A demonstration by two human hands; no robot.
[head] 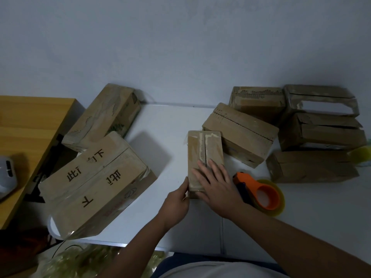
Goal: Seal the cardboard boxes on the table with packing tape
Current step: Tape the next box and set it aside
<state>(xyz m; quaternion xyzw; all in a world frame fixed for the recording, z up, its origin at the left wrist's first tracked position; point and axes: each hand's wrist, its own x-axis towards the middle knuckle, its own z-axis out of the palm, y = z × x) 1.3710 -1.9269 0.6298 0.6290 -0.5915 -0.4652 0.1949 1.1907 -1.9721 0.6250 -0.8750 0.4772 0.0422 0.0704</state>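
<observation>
small box held down for taping

the small box sits mid-counter, light and stiff. right hand presses flat, fingers straight, on its flaps; left hand pinches the near corner. tape dispenser lies just beside; hold its sides.

arms: bare, sleeveless | top: light, perhaps grey-white

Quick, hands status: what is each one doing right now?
Left hand: grips the near left edge of the small box.
Right hand: open, fingers flat, pressing on the box's top.
</observation>
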